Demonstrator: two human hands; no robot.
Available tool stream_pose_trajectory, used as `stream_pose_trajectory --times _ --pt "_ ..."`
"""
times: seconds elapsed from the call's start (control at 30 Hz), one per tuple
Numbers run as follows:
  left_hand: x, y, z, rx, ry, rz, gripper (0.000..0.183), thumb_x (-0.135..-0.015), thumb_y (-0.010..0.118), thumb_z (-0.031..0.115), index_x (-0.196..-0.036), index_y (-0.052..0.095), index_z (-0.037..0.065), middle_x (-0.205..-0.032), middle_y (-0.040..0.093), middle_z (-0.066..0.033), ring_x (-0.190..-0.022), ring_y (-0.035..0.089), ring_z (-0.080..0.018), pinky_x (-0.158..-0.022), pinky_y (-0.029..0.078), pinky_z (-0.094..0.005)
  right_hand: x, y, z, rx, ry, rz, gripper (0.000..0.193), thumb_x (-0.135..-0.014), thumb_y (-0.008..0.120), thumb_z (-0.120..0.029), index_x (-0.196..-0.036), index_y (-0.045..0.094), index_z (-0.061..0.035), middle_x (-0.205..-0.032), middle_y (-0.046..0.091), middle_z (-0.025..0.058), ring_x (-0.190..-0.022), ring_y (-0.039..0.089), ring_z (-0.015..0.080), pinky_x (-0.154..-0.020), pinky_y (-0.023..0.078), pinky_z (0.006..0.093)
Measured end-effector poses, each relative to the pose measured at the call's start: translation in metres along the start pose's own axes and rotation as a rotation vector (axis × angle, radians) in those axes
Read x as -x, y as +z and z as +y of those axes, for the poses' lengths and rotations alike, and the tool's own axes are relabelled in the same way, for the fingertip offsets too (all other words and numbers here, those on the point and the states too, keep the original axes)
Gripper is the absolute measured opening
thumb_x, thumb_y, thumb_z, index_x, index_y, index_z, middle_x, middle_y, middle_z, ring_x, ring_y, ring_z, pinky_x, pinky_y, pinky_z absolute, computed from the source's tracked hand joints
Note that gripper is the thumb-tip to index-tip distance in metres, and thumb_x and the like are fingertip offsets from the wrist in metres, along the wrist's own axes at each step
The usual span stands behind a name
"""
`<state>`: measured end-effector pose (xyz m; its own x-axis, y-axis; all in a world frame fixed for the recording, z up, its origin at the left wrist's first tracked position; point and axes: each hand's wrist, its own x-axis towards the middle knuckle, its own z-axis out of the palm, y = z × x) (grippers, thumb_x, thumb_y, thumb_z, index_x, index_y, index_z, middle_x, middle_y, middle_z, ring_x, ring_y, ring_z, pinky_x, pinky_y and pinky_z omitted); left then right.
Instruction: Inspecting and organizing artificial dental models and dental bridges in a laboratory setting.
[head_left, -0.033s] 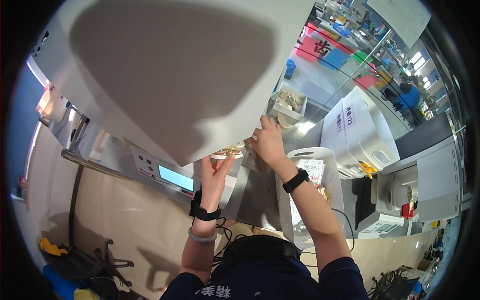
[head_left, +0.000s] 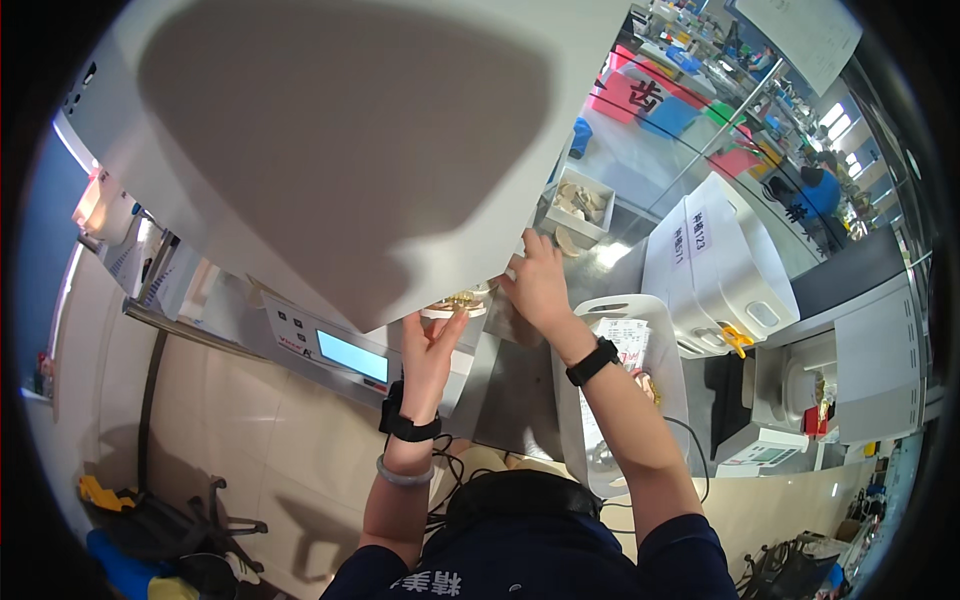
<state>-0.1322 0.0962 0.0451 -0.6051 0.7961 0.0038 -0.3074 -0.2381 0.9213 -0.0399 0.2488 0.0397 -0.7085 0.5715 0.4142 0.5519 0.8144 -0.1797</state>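
Observation:
A large white machine housing [head_left: 470,270] covers much of the upper view. Beneath its lower edge, my left hand [head_left: 428,352] holds a white plaster dental cast [head_left: 462,303] with gold-coloured parts between thumb and fingers. The housing hides the far side of the cast. My right hand [head_left: 540,285] is at the housing's right edge, fingers bent inward; its fingertips are partly hidden, so what they grip does not show. Left of my left hand is the machine's front panel with a lit blue screen [head_left: 352,356].
A white tray [head_left: 563,400] with paper slips and a gold-coloured piece lies under my right forearm. Beyond my right hand stands a white box [head_left: 582,205] of plaster pieces. Tall white bins [head_left: 712,270] with an orange clip stand right. A wheeled chair [head_left: 175,530] is lower left.

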Motion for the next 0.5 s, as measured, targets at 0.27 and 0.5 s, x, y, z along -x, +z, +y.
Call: stream_pose_trajectory --times 0.27,0.5 --pt "0.000 0.002 0.000 0.025 -0.009 0.003 0.042 -0.084 0.056 0.004 -0.121 0.037 0.002 -0.108 0.046 -0.0068 -0.089 0.052 -0.0088 -0.078 0.044 -0.0199 0.002 0.006 -0.006 0.037 0.015 0.060 0.008 -0.065 0.067 -0.019 -0.071 0.068 -0.0151 -0.105 0.050 -0.0006 -0.094 0.045 0.0194 -0.075 0.034 0.0348" --pt "-0.001 0.001 -0.006 0.004 0.002 -0.007 0.043 -0.084 0.055 0.003 -0.122 0.036 0.003 -0.110 0.046 -0.0078 -0.092 0.052 -0.0103 -0.080 0.044 -0.0210 0.003 0.008 -0.011 0.017 0.075 0.037 0.009 -0.065 0.067 -0.020 -0.072 0.067 -0.0143 -0.105 0.050 0.0002 -0.094 0.045 0.0191 -0.076 0.034 0.0355"
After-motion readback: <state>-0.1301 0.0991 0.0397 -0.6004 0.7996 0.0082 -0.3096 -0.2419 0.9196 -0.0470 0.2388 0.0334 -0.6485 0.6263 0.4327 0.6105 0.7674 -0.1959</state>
